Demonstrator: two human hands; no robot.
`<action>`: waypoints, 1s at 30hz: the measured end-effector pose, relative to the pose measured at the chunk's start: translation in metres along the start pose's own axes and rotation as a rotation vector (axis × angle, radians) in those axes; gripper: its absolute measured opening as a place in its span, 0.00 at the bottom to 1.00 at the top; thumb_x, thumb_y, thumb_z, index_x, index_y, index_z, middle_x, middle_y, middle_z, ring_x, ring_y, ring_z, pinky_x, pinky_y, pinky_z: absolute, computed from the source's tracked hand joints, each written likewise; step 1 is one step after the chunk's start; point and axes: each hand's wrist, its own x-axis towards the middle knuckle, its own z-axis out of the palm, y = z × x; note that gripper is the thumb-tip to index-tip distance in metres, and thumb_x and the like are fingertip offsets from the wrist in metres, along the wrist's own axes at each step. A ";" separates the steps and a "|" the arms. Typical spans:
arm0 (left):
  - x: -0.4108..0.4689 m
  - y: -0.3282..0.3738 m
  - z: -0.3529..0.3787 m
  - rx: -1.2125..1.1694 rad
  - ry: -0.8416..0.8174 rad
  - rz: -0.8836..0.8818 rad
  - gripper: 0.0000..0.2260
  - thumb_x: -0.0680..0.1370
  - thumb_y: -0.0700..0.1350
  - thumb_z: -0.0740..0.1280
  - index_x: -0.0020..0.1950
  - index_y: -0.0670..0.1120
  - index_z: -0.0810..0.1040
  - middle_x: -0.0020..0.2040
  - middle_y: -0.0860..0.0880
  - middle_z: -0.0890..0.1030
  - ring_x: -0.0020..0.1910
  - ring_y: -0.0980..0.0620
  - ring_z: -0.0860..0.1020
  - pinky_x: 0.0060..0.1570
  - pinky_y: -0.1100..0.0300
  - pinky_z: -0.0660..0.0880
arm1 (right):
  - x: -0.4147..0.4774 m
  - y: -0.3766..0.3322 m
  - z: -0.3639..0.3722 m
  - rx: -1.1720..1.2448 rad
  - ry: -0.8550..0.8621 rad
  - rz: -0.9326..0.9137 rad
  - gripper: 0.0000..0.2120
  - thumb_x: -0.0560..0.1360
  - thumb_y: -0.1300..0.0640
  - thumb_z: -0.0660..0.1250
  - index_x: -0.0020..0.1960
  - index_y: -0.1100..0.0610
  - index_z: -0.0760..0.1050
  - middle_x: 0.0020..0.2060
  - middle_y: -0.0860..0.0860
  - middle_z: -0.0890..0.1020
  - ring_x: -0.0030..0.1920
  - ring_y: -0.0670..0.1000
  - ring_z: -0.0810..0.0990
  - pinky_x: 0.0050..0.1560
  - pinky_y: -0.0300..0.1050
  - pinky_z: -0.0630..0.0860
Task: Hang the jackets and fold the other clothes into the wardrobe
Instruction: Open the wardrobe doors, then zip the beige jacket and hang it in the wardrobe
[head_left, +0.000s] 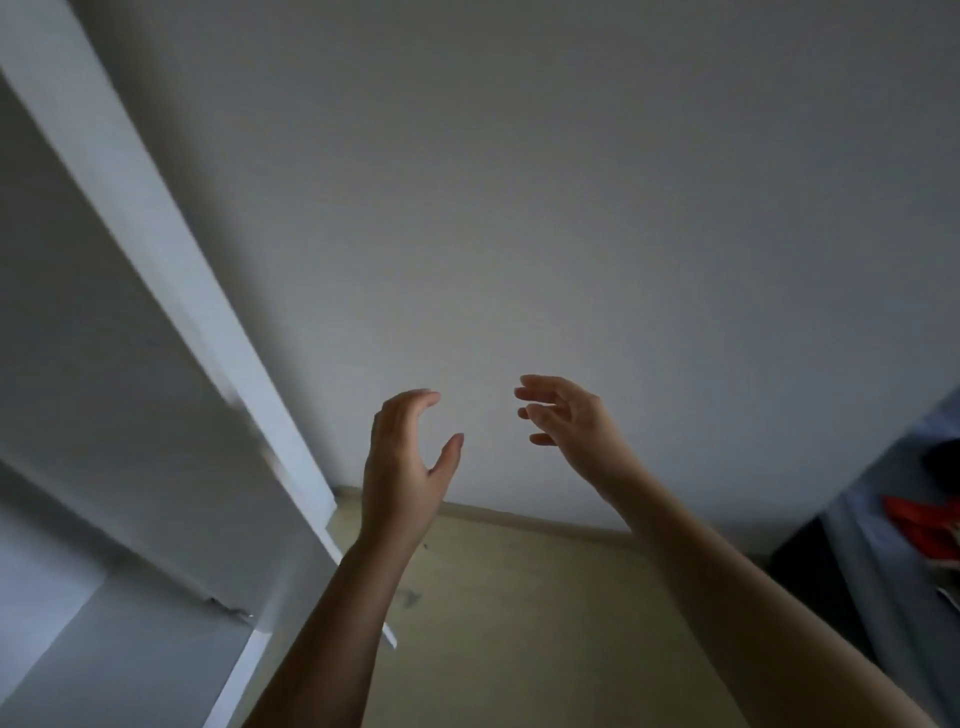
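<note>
Both hands are raised in front of a bare white wall and hold nothing. My left hand (405, 457) has its fingers loosely bent and the thumb apart. My right hand (569, 421) faces it a short way to the right, fingers relaxed and spread. The white wardrobe (156, 291) fills the left side, its open front edge running diagonally down to the floor. At the far right edge lies a red garment (919, 525) beside dark cloth (943, 460), partly cut off by the frame.
A white wall (519, 182) takes up most of the view. Pale yellowish floor (519, 623) lies below it with a skirting strip along the wall. A grey-blue surface (872, 566) at the right carries the clothes.
</note>
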 end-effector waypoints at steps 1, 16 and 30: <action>-0.003 0.008 0.012 -0.021 -0.027 0.013 0.18 0.73 0.41 0.73 0.61 0.41 0.75 0.58 0.47 0.77 0.58 0.49 0.75 0.53 0.58 0.76 | -0.008 0.005 -0.013 0.009 0.026 0.022 0.14 0.79 0.65 0.62 0.63 0.57 0.73 0.57 0.51 0.80 0.56 0.50 0.80 0.53 0.50 0.80; -0.113 0.287 0.333 -0.457 -0.652 0.065 0.12 0.73 0.39 0.72 0.55 0.46 0.78 0.51 0.54 0.76 0.52 0.54 0.76 0.48 0.64 0.72 | -0.231 0.137 -0.400 0.198 0.844 0.312 0.10 0.79 0.69 0.59 0.54 0.59 0.77 0.47 0.54 0.81 0.45 0.51 0.80 0.42 0.43 0.76; -0.150 0.474 0.609 -0.559 -1.138 0.156 0.14 0.74 0.40 0.71 0.46 0.59 0.74 0.47 0.58 0.76 0.47 0.61 0.76 0.43 0.67 0.72 | -0.325 0.259 -0.654 0.172 1.210 0.546 0.14 0.77 0.67 0.61 0.46 0.50 0.79 0.45 0.50 0.84 0.43 0.47 0.83 0.37 0.41 0.79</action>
